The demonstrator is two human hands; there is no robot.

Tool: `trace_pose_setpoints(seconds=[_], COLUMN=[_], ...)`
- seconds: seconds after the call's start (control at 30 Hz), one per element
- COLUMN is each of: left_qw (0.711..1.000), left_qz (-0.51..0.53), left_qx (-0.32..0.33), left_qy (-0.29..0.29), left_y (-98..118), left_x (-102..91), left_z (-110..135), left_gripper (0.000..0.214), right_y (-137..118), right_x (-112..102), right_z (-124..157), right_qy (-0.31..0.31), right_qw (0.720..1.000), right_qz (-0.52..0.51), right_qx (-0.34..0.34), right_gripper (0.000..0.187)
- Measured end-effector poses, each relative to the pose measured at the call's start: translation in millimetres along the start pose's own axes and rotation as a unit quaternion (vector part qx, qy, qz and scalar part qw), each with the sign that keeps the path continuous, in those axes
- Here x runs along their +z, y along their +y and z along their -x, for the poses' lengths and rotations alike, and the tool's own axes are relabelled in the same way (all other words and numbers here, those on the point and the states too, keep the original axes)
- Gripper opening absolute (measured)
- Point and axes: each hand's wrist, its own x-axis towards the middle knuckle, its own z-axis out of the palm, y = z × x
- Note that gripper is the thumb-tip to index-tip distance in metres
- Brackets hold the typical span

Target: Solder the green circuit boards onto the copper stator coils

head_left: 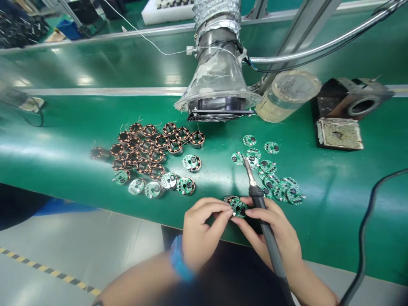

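My left hand (199, 231) pinches a small round green circuit board (238, 207) sitting on a copper coil, at the table's near edge. My right hand (277, 231) touches the same board with its fingertips and grips a soldering iron (259, 199), whose tip points up and away over the table. A blue band is on my left wrist. To the left lies a heap of copper-wound coils (149, 148), with several coils topped by boards (159, 185) in front. Loose green boards (270, 178) lie to the right of the iron.
A fume extraction duct (219, 85) with a fan opening stands at the back centre of the green table (63, 140). A tape roll (288, 95), a soldering iron stand (357, 100) and a dirty sponge tray (339, 134) sit right. A black cable (366, 221) hangs at the right.
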Motion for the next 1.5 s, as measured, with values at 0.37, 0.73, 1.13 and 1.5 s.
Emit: trace_pose_setpoints(seconds=[0.37,0.73,1.13,1.5], left_qw=[0.975,0.963,0.969,0.969], left_qz=[-0.166,0.082,0.071,0.065], left_qx=[0.105,-0.222,-0.196,-0.198], left_qy=[-0.104,-0.128,-0.132,-0.13], left_y=[-5,0,-4,-3], left_x=[-17.9,-14.2,-14.0,-13.3], left_z=[-2,-14,-13,-14], left_gripper=[0.027,0.008,0.005,0.005], right_y=[-2,-17,-26,-19], right_x=[-4,-53,-53,-55], right_z=[-1,14,4,26], right_qy=[-0.016,-0.015,-0.042,-0.007], right_qw=[1.0,0.998,0.997,0.998], right_qz=[0.006,-0.053,-0.049,-0.056], right_qx=[0.002,-0.009,-0.036,0.026], right_gripper=[0.036,0.029,0.028,0.02])
